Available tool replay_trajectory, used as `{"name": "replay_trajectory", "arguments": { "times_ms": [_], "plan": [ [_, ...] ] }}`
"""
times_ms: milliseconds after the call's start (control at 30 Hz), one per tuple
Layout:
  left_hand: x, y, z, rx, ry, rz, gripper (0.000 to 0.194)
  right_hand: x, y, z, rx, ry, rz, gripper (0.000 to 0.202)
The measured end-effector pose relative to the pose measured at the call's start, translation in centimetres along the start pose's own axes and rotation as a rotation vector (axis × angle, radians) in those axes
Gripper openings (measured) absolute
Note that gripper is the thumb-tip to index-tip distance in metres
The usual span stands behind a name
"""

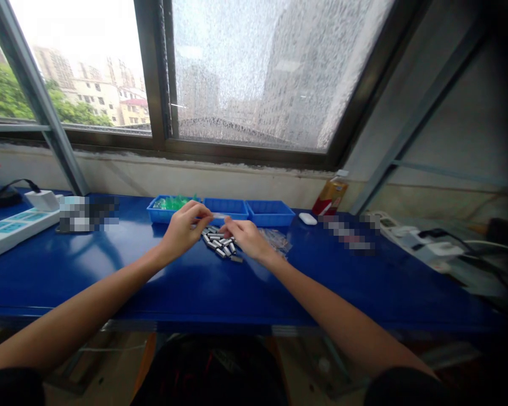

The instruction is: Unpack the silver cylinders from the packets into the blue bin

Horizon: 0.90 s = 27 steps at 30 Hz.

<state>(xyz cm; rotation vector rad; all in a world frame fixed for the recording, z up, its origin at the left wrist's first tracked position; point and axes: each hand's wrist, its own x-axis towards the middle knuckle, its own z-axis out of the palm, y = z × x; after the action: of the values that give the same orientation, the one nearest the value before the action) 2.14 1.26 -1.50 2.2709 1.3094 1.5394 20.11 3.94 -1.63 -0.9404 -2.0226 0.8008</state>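
Above the blue table, my left hand (185,228) is closed in a pinch on a small clear plastic piece (219,215), perhaps a little bag. The piece reaches across to the thumb and fingertips of my right hand (248,238), which are closed at its other end. Below and between the hands lies a loose pile of short silvery metal cylinders (220,245), some with dark ends. Flat clear plastic bags (278,239) lie just right of my right hand, partly hidden by it.
Behind my hands stand three joined blue bins; the left bin (153,216) holds green plastic pieces. A white case (307,219) and a drink bottle (331,194) are to the right. Power strips (19,225) with cables lie at both sides. The blue table (186,293) ends near my lap.
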Motion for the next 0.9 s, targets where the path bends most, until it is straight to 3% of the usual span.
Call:
{"name": "replay_trajectory", "arguments": {
  "times_ms": [67,133,233,333,400,467,533,633,800,900],
  "plan": [
    [-0.3,0.1,0.5,0.052,-0.023,0.155,0.010,0.2,0.3,0.2,0.218,-0.021,0.110,0.063],
    [-0.6,0.1,1.0,0.072,-0.063,0.262,0.010,0.3,0.5,0.4,0.319,0.015,0.121,0.053],
    [-0.7,-0.2,1.4,0.114,-0.128,0.279,0.012,0.3,0.4,0.3,0.174,0.093,0.006,0.031],
    [-0.4,-1.0,1.0,0.196,-0.281,0.185,0.018,0.6,0.4,-1.1,-0.196,0.227,-0.163,0.023],
    [0.0,-1.9,0.2,0.295,-0.417,0.098,0.025,1.1,1.0,-3.2,-0.403,0.392,-0.211,0.024],
    [0.2,-3.0,-0.8,0.432,-0.540,0.018,0.028,1.8,2.5,-5.9,-0.494,0.545,-0.132,0.026],
    [0.4,-4.1,-2.0,0.576,-0.654,-0.050,0.031,2.4,4.5,-8.4,-0.550,0.613,-0.013,0.029],
    [0.7,-5.7,-3.5,0.730,-0.702,-0.163,0.035,2.9,7.3,-10.6,-0.597,0.685,0.079,0.033],
    [0.9,-7.5,-4.7,0.797,-0.697,-0.366,0.034,2.6,8.1,-9.9,-0.650,0.517,0.050,0.042],
    [1.0,-8.1,-4.6,0.786,-0.686,-0.420,0.028,2.3,6.5,-8.5,-0.659,0.570,0.033,0.041]
  ]
}}
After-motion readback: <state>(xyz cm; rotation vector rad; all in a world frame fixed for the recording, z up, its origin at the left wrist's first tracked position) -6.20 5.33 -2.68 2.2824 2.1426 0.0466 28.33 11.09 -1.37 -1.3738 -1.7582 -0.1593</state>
